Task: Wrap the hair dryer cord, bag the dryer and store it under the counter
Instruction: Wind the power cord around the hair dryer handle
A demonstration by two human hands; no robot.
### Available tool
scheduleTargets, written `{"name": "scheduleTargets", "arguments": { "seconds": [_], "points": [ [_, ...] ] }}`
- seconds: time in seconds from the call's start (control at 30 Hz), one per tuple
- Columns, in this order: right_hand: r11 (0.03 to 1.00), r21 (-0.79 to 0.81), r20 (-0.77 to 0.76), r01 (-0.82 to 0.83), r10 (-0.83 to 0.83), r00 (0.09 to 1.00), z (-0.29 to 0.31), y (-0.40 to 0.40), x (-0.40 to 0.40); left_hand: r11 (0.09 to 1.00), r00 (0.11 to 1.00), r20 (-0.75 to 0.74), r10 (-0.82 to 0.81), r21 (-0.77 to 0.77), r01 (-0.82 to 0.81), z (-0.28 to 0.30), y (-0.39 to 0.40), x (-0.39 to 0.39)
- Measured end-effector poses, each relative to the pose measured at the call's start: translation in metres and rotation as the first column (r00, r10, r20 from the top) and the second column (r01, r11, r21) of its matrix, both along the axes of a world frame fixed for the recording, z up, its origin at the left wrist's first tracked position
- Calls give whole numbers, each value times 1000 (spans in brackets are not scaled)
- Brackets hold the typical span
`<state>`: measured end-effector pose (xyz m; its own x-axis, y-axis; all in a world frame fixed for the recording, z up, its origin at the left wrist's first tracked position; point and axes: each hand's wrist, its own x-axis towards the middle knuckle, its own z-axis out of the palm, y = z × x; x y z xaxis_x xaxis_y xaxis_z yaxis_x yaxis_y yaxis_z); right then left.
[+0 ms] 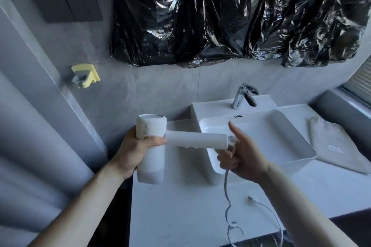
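1. Forearms fill the near edge, and between them the cord [227, 204] hangs slack below the right hand [244, 158], kinks, then loops over the front lip of the counter [180, 216]; its plug end [251, 198] lies on the counter, down and to the right of that grip
2. Left hand [132, 150] is closed around the barrel of the hair dryer [152, 146], thumb laid across the front, holding it in the air over the counter's left part
3. Right hand pinches the cord just where it leaves the end of the handle; the lower fingers are curled on it while the forefinger points up, free
4. Nothing is wound yet, so I judge the wrapping only beginning
5. Risk: the loop hanging off the counter edge could snag or drag the plug off as slack is pulled in
6. Risk: bending the cord sharply right at the pinch point could strain it where it enters the handle
7. Risk: the left grip is far from the handle end, so a hard tug on the cord might twist the dryer loose
8. Dryer looks matt white and smooth, a short fat barrel with small print on its side, its straight handle pointing toward the right hand
9. Cloth bag [337, 144] lies flat on the counter, well to the right of the right grip, beyond the sink [297, 132]
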<state>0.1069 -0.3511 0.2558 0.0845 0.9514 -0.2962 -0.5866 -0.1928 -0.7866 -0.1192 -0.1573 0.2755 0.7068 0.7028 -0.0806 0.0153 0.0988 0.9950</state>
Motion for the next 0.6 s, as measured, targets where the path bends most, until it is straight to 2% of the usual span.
{"name": "scheduleTargets", "arguments": {
  "seconds": [0.07,0.13,0.2,0.3,0.43,0.53,0.6],
  "points": [
    [977,41,-94,211,-207,974,-3,3,-1,996,999,-3,52,-66,-52,5,1,1],
    [929,41,-66,369,-366,928,-8,6,-6,991,996,-6,92,-93,-92,12,1,3],
    [869,22,21,494,-494,869,-17,12,-11,983,991,-17,135,-121,-136,19,2,5],
    [788,39,267,614,-601,754,-28,22,-21,972,983,-37,178,-150,-181,27,4,7],
    [773,95,578,627,-556,598,-35,35,-36,947,973,-68,219,-226,-229,38,7,14],
    [850,97,770,518,-394,502,-34,45,-48,929,958,-69,278,-236,-286,40,8,22],
    [898,41,839,437,-269,474,-30,50,-52,922,946,-59,318,-211,-323,40,8,27]
  ]
}}
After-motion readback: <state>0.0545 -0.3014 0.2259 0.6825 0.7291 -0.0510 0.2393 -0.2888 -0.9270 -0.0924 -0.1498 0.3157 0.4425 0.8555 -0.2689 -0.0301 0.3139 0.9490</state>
